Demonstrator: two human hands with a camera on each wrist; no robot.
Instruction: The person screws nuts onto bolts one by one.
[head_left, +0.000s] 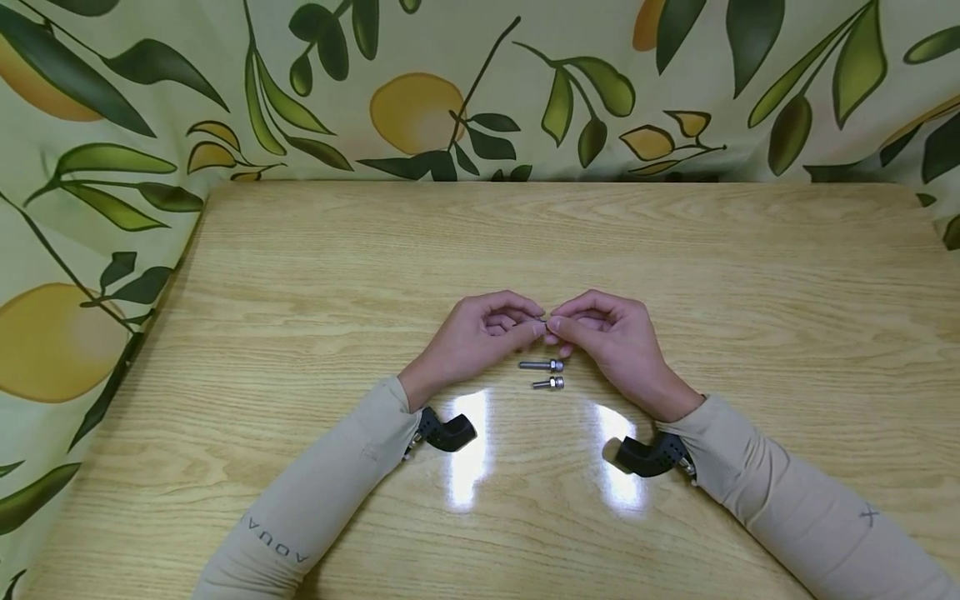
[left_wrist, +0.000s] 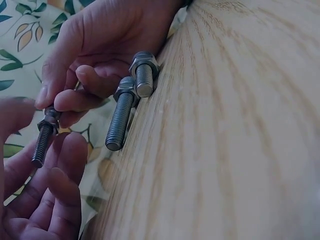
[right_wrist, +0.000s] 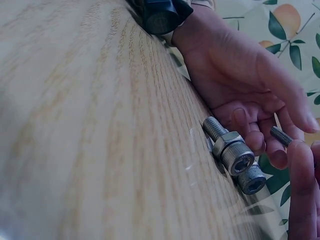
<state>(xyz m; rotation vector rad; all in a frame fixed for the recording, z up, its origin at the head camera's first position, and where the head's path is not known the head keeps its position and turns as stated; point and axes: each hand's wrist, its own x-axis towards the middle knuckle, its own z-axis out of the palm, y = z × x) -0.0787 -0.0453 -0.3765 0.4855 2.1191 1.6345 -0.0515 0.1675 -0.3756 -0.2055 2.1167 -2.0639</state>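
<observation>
My right hand [head_left: 618,346] pinches the head end of a small metal bolt [left_wrist: 42,142] between thumb and fingertips. A hex nut [left_wrist: 48,123] sits on this bolt close to its head, and the threaded end points toward my left hand [head_left: 483,333]. Left thumb and fingertips are curled about the bolt at the nut; their exact contact is partly hidden. The thumb looks blurred in the left wrist view. Just below the hands, a longer socket-head bolt [head_left: 534,365] and a shorter one [head_left: 542,385] lie on the table, each with a nut near its head.
The wooden table [head_left: 337,250] has light grain and two bright reflections near the forearms. Leaf-and-fruit patterned cloth [head_left: 315,108] hangs along the back and left edges. A black wrist camera [head_left: 447,431] is on the left wrist, another black camera [head_left: 647,456] on the right.
</observation>
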